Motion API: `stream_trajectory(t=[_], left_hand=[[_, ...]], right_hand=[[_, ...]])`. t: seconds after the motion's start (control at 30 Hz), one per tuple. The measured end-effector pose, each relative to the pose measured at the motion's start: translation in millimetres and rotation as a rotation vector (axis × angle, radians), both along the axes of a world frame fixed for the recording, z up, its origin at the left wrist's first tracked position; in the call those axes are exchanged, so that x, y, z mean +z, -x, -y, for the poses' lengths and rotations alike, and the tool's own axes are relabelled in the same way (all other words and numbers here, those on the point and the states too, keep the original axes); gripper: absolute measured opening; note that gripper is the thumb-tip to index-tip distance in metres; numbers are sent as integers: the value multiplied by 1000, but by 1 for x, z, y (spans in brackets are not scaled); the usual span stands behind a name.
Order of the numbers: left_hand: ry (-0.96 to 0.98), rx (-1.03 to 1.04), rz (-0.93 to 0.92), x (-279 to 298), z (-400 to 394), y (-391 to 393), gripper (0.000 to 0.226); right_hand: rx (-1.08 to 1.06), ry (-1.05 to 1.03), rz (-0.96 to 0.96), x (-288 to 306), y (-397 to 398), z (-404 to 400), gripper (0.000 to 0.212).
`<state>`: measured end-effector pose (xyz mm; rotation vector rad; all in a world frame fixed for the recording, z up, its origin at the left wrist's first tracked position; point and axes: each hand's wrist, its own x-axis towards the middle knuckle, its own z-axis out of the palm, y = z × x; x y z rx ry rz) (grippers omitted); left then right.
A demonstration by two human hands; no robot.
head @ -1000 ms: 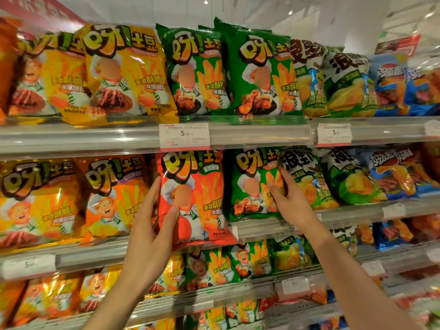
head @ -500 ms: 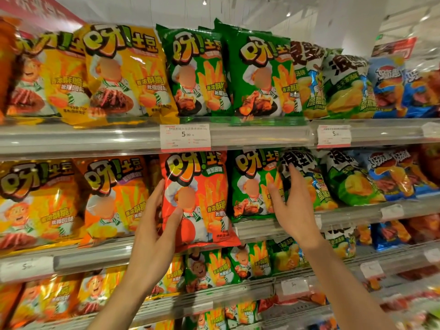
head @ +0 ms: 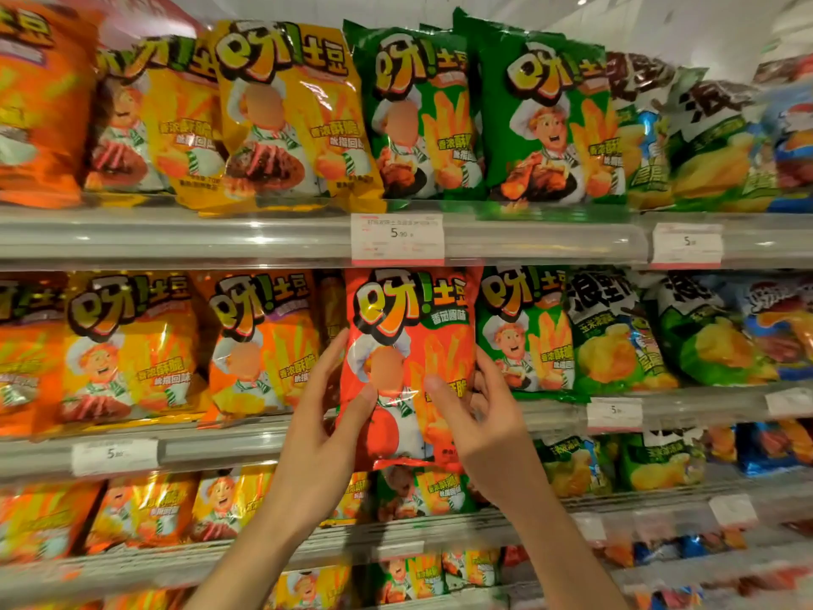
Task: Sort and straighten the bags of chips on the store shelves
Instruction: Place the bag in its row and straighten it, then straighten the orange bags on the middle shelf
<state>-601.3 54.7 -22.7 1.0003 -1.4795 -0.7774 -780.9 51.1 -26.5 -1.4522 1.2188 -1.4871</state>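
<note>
The red chip bag (head: 411, 367) stands on the middle shelf (head: 220, 446). The left hand (head: 327, 416) and right hand (head: 479, 416) grip its side edges — light, puffy, crushable; best held at the seams.

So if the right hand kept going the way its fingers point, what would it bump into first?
Probably the red chip bag, which the right hand already grips by its right edge. Its fingers point up and left across the bag, though depth is hard to judge.

Store shelves (head: 264, 239) — yellow bags (head: 290, 116), green bags (head: 545, 121), orange bags (head: 259, 345) standing upright in rows
</note>
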Motion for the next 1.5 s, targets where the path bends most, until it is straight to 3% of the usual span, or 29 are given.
stream_trajectory(t=[0.23,0.4,0.67,0.77,0.9,1.13,1.3,1.5], left_hand=[[-33,58,-7,-4,-15,-60,56],[-42,73,-19,-8,-18,-122,56],[-42,-5,-93,-20,-7,-271,56],[-81,-67,-113,-21,-3,-342,53],[-54,-45,0,-19,-2,-435,59],[-45,5,23,-10,-17,-560,54],[-41,101,-31,-8,-17,-618,55],[-17,281,34,-7,-11,-676,55]], right_hand=[[-3,-43,54,-6,-60,-3,62],[20,-36,-9,-6,-124,-6,48],[-29,-51,5,-16,-270,-7,38],[-82,-14,-60,-21,-341,-9,44],[-151,-64,-24,-18,-431,-24,47],[-37,-20,-46,-13,-557,-23,70],[31,4,-93,-10,-622,-3,57],[136,-25,-71,-2,-686,21,32]])
